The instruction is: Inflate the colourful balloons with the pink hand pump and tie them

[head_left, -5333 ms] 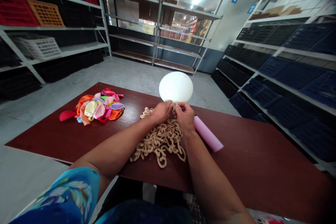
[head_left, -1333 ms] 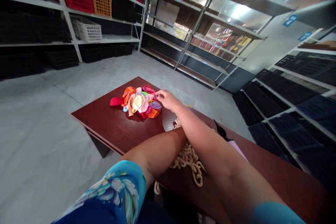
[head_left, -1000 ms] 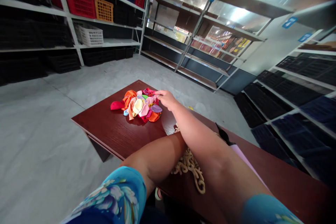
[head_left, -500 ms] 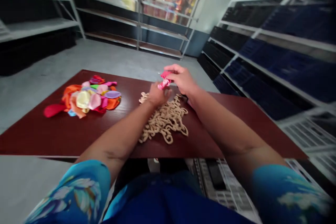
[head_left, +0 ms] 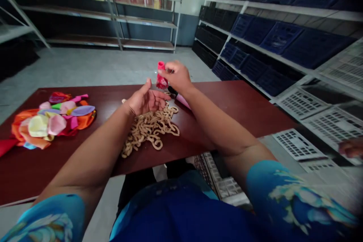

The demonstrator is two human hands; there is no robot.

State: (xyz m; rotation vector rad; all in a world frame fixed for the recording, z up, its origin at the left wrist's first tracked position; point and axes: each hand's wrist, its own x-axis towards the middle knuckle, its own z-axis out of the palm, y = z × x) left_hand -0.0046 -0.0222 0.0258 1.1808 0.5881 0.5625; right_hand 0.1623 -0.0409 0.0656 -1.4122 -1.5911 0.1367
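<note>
My right hand (head_left: 178, 76) is closed on a small pinkish-red fabric tube (head_left: 161, 77), its round opening facing up and its lower end gathered and shiny. Just below and to the left, my left hand (head_left: 146, 99) is open, palm turned up, with fingers apart and nothing in it. Under the left hand lies a tangled heap of beige cord (head_left: 153, 126). Partly hidden behind my right wrist is a pink object with a black end (head_left: 183, 101), whose kind I cannot make out. Soft pieces of coloured fabric (head_left: 53, 124) form a pile at the left.
The dark red-brown table (head_left: 215, 109) carries these things. Metal shelving (head_left: 113, 15) stands at the back. Blue crates (head_left: 280, 36) fill racks on the right, with white crates (head_left: 297, 143) lower down. Another person's hand (head_left: 351, 147) shows at the right edge.
My hands have separated; the left has opened palm up, while the right keeps the red tube, now upright. The view has swung right, and another person's hand has appeared.
</note>
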